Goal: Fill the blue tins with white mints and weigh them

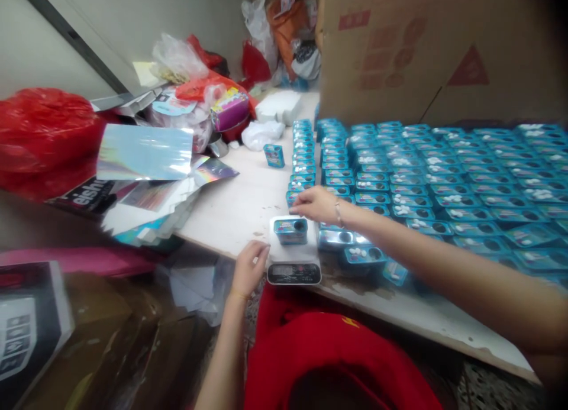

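Observation:
A small blue tin (290, 231) with a dark round spot on its top stands on the white platform of a digital scale (293, 273). Behind the scale, my right hand (316, 204) reaches to the near end of a column of blue tins (303, 161). Its fingers are closed at the nearest tin there and partly cover it. My left hand (251, 269) is at the scale's left side, its fingers loosely bent and slightly apart, holding nothing I can see. Another blue tin (274, 155) stands alone on the white table, left of the column.
Rows of blue tins, many with white pellets on top, fill the table's right side before a large cardboard box (399, 55). Holographic sheets (144, 152), red plastic bags (44, 132) and a purple box (229, 109) crowd the left. Cartons (115, 333) stand below the table edge.

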`<state>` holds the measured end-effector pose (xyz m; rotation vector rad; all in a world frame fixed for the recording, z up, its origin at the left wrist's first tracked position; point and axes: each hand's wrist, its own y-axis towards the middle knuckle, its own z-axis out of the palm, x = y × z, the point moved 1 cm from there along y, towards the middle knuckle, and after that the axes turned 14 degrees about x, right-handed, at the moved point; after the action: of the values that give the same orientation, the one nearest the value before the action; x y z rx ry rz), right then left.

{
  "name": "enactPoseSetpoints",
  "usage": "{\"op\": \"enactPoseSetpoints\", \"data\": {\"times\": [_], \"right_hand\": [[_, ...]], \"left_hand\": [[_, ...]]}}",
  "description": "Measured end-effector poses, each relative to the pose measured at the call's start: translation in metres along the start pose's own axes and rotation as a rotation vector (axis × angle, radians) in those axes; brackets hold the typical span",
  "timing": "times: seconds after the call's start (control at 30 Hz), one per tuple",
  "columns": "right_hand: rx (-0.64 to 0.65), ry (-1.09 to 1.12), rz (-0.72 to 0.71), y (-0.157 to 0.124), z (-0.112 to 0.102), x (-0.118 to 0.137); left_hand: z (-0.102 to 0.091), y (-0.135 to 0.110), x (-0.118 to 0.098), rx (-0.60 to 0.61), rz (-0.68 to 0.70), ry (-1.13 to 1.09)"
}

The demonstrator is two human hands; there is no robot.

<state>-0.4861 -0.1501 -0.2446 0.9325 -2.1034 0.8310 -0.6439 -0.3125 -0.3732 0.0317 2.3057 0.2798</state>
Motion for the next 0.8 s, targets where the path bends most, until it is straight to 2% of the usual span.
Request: {"op": "enactPoseSetpoints", "data": {"times": [0.07,0.13,0.2,0.27,0.43,0.67,0.8], "right_hand": [[-0.010,0.394,0.025,-0.009,-0.005,-0.009],[-0.031,0.682,0.050,-0.019,-0.008,-0.018],[-0.056,0.820,0.076,-0.028,-0.010,-0.028],[-0.068,0.845,0.103,-0.037,-0.009,-0.036],[-0.045,0.663,0.064,-0.044,0.001,-0.033],[-0.065,0.056,-0.002,-0.021,0.014,-0.011],[-0.049,-0.139,-0.075,-0.012,0.017,-0.010]], "left_hand": [[0.000,-0.002,0.003,0.002,-0.010,-0.004],[0.000,-0.003,0.006,0.004,-0.015,-0.002],[-0.001,-0.003,0.008,-0.001,-0.018,0.005],[-0.002,-0.003,0.009,-0.011,-0.023,0.012],[-0.004,-0.001,0.009,-0.029,-0.020,0.011],[-0.003,-0.001,0.004,-0.024,-0.004,0.008],[-0.002,-0.003,0.009,-0.024,-0.011,0.011]]}}
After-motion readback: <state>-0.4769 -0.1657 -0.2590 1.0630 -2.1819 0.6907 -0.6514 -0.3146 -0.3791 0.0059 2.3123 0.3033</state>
